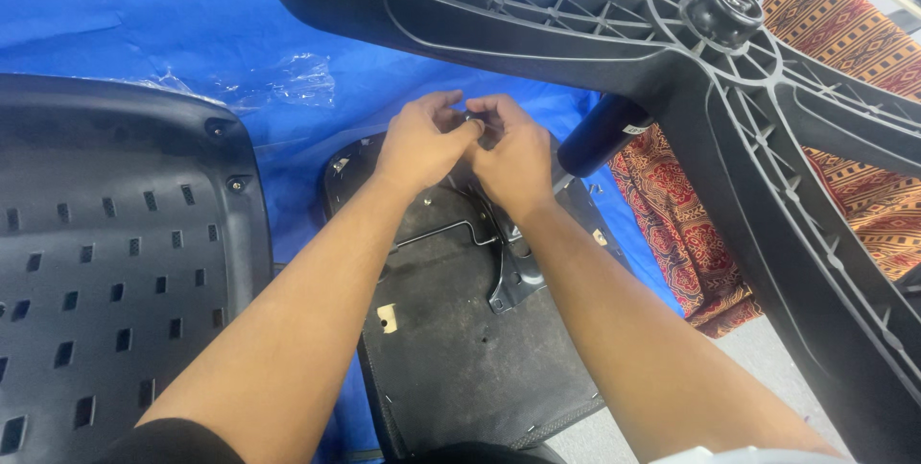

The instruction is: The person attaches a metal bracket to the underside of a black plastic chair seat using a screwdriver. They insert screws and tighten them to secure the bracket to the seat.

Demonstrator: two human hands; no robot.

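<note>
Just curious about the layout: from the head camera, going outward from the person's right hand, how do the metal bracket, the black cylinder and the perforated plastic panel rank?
From the right hand:
1. Metal bracket, just below it.
2. Black cylinder, to its right, nearly as close.
3. Perforated plastic panel, far left.

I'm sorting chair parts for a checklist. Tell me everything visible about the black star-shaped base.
The star-shaped base looks like black moulded plastic, lying tilted with its ribbed underside up. Several arms run out from a round hub, their hollows crossed by thin ribs. A black cylinder projects below the hub. It lies over the blue tarp and patterned cloth. Neither hand touches it.
</note>
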